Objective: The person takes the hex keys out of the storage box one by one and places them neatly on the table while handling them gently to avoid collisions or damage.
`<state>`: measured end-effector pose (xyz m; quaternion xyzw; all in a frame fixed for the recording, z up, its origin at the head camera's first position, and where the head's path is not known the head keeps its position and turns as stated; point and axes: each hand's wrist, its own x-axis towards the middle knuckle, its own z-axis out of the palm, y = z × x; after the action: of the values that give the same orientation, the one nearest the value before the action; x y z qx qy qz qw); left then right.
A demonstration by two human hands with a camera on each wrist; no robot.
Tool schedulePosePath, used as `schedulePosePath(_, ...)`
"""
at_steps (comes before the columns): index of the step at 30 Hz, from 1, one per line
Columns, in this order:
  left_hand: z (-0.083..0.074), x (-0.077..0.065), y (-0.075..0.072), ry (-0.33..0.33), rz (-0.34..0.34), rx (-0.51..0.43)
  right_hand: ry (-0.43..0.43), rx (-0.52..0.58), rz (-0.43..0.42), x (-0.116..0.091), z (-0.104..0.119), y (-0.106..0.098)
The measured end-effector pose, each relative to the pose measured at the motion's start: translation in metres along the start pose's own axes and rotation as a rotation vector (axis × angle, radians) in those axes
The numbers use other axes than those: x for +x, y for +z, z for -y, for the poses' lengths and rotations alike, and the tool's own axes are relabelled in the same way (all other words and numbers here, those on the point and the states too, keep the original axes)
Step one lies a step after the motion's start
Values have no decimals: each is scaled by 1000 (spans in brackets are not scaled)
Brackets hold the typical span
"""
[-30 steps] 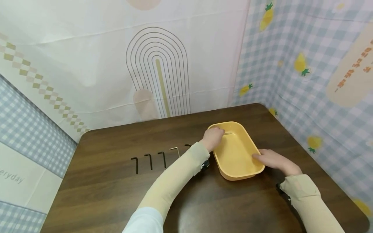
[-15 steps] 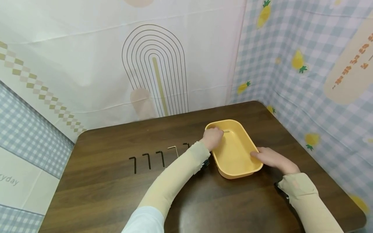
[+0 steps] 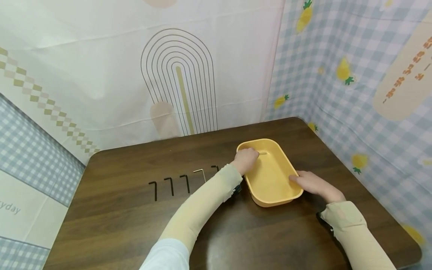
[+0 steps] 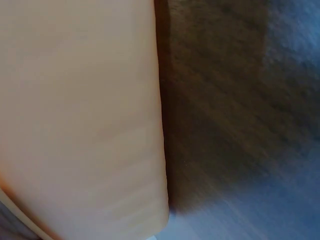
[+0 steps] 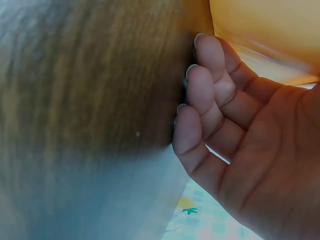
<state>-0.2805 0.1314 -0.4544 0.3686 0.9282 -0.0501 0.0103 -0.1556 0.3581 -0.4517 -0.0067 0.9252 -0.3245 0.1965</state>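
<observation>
A yellow tray (image 3: 270, 183) stands on the right part of the table. My left hand (image 3: 246, 160) reaches over its left rim with the fingers curled, their tips hidden. From beside its knuckles a brass-coloured hex key (image 3: 263, 153) sticks out inside the tray, pinched as far as the view shows. My right hand (image 3: 312, 183) grips the tray's right side, thumb over the rim; the right wrist view shows its fingers (image 5: 200, 90) bent against the outside, low near the table. Only the tray's outer wall (image 4: 85, 110) and the table appear in the left wrist view.
Left of the tray, a row of hex keys lies on the dark wooden table (image 3: 128, 225): black hex keys (image 3: 155, 191) and one brass-coloured hex key (image 3: 203, 174). My left forearm covers the row's right end. Patterned cloth (image 3: 246, 67) hangs behind the table.
Both hands keep their places at the tray, and the hex key stays beside the left hand. The whole scene has shifted slightly left and up with the head camera.
</observation>
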Motion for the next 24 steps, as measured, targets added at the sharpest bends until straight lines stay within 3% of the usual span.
schedulePosePath(13, 1, 1, 1, 74, -13, -98, 10, 9, -10, 2, -3, 3)
schedulePosePath(24, -3, -2, 1, 3, -30, -11, 8, 15, -29, 1, -3, 3)
